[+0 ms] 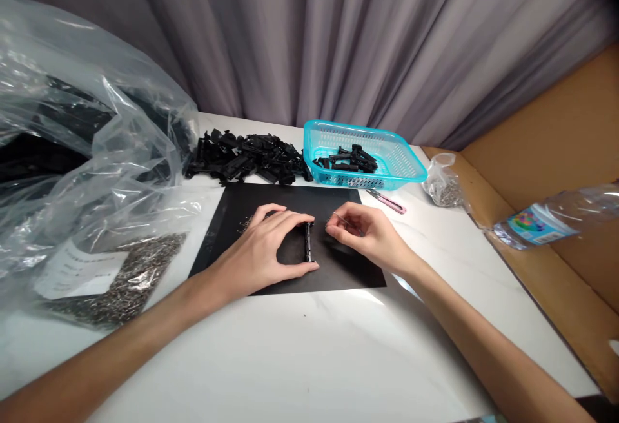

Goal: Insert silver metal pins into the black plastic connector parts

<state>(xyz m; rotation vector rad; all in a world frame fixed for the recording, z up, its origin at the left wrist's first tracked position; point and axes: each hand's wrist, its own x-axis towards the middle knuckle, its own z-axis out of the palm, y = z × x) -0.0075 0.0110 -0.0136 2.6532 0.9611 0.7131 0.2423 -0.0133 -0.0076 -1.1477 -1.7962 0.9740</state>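
Note:
Between the thumb and fingertips of my left hand (261, 242) is a narrow black plastic part (308, 242), gripped at its two ends, with its long side running toward me. Close by on the right, my right hand (367, 229) is closed in a pinch around a thin silvery metal tool (342, 218), perhaps tweezers; most of it is hidden by the fingers. Its fingertips are apart from the black part. Both hands are over a black mat (290, 196). Partly behind my left fingers, a few tiny metal pieces (245, 224) lie on the mat.
A heap of black plastic parts (251, 157) lies behind the mat, beside a blue basket (411, 164) holding similar parts. A pink-handled cutter (389, 202) lies before it. Bags of metal pieces (145, 275) flank both sides. A plastic bottle (541, 224) lies in a cardboard box (546, 133).

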